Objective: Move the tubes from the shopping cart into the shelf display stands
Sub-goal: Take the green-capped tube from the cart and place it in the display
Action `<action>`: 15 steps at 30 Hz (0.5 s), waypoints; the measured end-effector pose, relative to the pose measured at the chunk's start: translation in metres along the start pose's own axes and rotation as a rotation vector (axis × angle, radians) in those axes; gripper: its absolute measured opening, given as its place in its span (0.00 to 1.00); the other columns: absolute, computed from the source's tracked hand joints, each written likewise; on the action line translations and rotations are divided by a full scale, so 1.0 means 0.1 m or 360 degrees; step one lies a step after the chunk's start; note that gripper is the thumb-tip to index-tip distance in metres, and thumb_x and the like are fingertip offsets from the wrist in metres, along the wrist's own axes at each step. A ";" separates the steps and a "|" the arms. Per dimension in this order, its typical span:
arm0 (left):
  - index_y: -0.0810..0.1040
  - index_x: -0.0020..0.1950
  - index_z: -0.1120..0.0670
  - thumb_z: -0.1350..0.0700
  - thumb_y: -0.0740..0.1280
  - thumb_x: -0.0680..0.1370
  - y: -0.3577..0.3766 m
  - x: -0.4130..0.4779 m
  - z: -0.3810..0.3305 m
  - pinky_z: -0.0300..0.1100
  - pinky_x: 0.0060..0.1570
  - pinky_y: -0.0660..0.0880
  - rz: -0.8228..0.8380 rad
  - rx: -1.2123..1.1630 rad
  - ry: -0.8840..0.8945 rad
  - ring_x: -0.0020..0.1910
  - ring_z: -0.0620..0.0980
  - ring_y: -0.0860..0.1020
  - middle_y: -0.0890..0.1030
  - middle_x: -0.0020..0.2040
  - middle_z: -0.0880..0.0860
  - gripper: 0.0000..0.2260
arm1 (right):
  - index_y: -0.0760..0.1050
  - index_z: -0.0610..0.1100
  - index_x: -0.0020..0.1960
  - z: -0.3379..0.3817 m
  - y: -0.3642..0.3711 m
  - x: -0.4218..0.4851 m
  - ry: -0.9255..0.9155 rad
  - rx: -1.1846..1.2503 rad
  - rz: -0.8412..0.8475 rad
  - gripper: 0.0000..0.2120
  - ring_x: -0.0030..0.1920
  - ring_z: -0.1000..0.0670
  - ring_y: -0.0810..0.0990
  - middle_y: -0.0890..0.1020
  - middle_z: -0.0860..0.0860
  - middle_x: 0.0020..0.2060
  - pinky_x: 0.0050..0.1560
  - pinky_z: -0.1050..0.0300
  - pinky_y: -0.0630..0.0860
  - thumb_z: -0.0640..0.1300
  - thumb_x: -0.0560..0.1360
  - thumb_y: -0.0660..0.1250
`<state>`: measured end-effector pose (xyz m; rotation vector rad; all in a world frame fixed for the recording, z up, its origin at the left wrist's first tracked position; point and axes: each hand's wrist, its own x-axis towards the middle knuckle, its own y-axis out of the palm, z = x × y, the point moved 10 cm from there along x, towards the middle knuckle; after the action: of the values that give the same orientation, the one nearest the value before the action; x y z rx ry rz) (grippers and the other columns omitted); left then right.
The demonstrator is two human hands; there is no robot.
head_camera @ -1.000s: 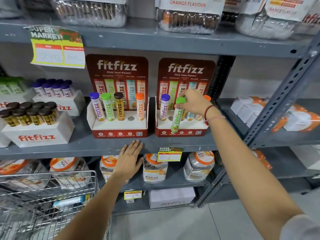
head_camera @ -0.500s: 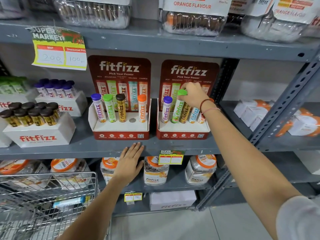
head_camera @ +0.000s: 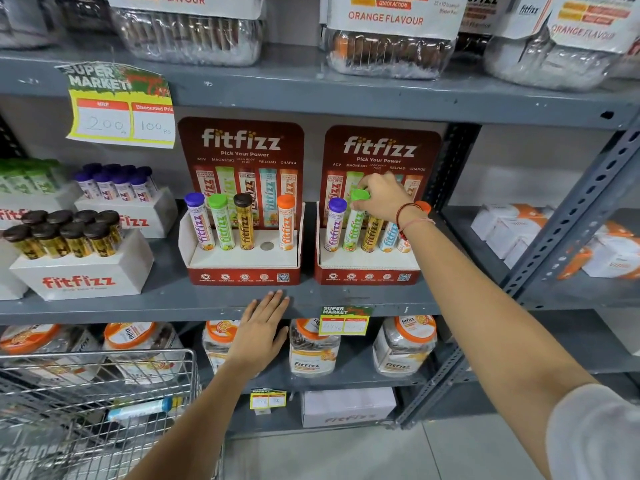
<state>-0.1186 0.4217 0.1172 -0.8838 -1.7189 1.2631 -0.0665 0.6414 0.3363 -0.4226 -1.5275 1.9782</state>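
Note:
Two red fitfizz display stands sit on the middle shelf. The left stand (head_camera: 242, 271) holds purple, green, brown and orange-capped tubes, with one empty hole (head_camera: 267, 245). In the right stand (head_camera: 367, 273), my right hand (head_camera: 384, 197) grips the green cap of a green tube (head_camera: 353, 233) standing in its second slot, between a purple tube (head_camera: 334, 226) and a brown one. My left hand (head_camera: 261, 332) lies flat and open against the shelf's front edge. A blue-capped tube (head_camera: 142, 408) lies in the wire shopping cart (head_camera: 104, 358) at lower left.
White fitfizz boxes with brown-capped (head_camera: 69, 233) and purple-capped tubes (head_camera: 114, 183) fill the shelf's left side. Jars with orange lids (head_camera: 313, 348) stand on the shelf below. A slotted grey upright (head_camera: 554, 244) rises at right, with white boxes behind it.
My right hand has pushed the green tube from a tilted, raised position down into the right stand's slot, where it now stands upright. My left hand has stayed on the shelf edge.

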 end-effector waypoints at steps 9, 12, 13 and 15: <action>0.66 0.71 0.56 0.49 0.57 0.76 -0.02 0.00 -0.01 0.53 0.67 0.52 -0.0024 -0.0035 0.0009 0.70 0.55 0.63 0.68 0.70 0.56 0.24 | 0.72 0.43 0.65 -0.05 0.11 -0.01 -0.0046 0.0003 0.0027 0.25 0.65 0.41 0.69 0.78 0.42 0.60 0.65 0.44 0.70 0.50 0.71 0.71; 0.65 0.71 0.56 0.50 0.59 0.78 -0.07 0.00 -0.03 0.51 0.68 0.50 -0.0065 -0.0070 0.0016 0.71 0.54 0.61 0.66 0.72 0.56 0.23 | 0.73 0.44 0.62 -0.08 0.06 -0.01 -0.0041 0.0071 -0.0029 0.25 0.62 0.41 0.73 0.79 0.43 0.56 0.61 0.43 0.73 0.47 0.68 0.74; 0.65 0.71 0.56 0.51 0.60 0.78 -0.09 0.00 -0.02 0.50 0.68 0.49 -0.0078 -0.0094 0.0009 0.71 0.54 0.61 0.66 0.72 0.56 0.22 | 0.73 0.44 0.62 -0.08 0.02 -0.01 -0.0039 0.0100 -0.0086 0.25 0.61 0.41 0.74 0.79 0.44 0.57 0.61 0.43 0.74 0.46 0.68 0.74; 0.67 0.69 0.57 0.53 0.61 0.78 -0.17 -0.02 0.03 0.51 0.68 0.53 -0.0131 -0.0162 -0.0031 0.70 0.56 0.64 0.69 0.70 0.57 0.21 | 0.73 0.43 0.64 -0.04 -0.04 -0.06 -0.0063 0.0171 -0.0216 0.25 0.61 0.42 0.75 0.79 0.43 0.58 0.61 0.43 0.75 0.44 0.69 0.74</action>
<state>-0.1217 0.4146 0.1325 -0.8528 -1.8296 1.1424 -0.0587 0.6412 0.3382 -0.2305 -1.4266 1.9614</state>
